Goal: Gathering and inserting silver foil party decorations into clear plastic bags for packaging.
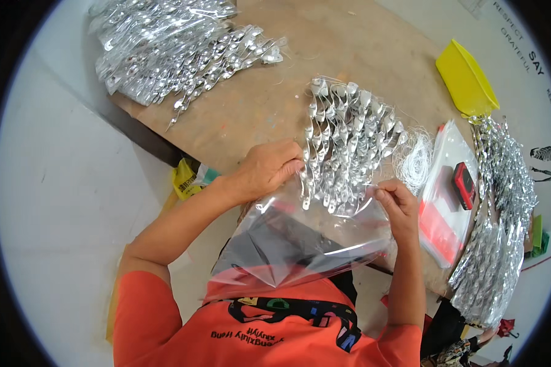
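Left hand point(272, 168) and right hand point(399, 209) each pinch the clear bag point(288, 241), with silver twisted strips point(349, 137) between both grips.

Remotely, I'm viewing a likely packing workshop: silver strands point(351, 136) are lying on a brown table point(245, 107), a clear bag point(288, 244) is overhanging its near edge, piled bundles point(156, 52) are lying far left

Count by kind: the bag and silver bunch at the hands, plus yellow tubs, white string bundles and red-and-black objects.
Clear bag: 1
Silver bunch: 1
Yellow tub: 1
White string bundle: 1
Red-and-black object: 1
Total: 5
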### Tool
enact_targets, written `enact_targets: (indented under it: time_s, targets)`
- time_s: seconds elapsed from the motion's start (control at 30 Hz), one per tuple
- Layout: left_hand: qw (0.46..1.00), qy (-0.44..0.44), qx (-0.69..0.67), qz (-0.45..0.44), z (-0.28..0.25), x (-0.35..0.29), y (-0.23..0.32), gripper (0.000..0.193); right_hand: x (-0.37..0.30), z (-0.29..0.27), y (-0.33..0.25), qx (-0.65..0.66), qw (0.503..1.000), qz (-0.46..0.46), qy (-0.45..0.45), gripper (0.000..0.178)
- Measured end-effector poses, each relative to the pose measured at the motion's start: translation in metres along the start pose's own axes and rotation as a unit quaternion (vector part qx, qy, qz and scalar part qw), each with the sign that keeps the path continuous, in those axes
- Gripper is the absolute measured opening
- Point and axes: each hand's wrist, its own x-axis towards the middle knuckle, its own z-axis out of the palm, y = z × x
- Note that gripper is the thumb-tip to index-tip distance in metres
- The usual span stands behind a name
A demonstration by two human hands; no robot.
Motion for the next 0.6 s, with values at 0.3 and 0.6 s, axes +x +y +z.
enact_targets:
  time_s: [0.3, 0.6]
  targets:
    - [1.000, 0.025, 0.008, -0.011, 0.009, 0.028, -0.025, 0.010, 0.037, -0.017, 0.017, -0.060, 0.998, 0.019, -0.024, 0.015]
    - [0.997, 0.065, 0.032, -0.011, 0.010, 0.044, -0.038, 0.012, 0.099, -0.053, -0.011, -0.082, 0.993, 0.027, 0.086, 0.035]
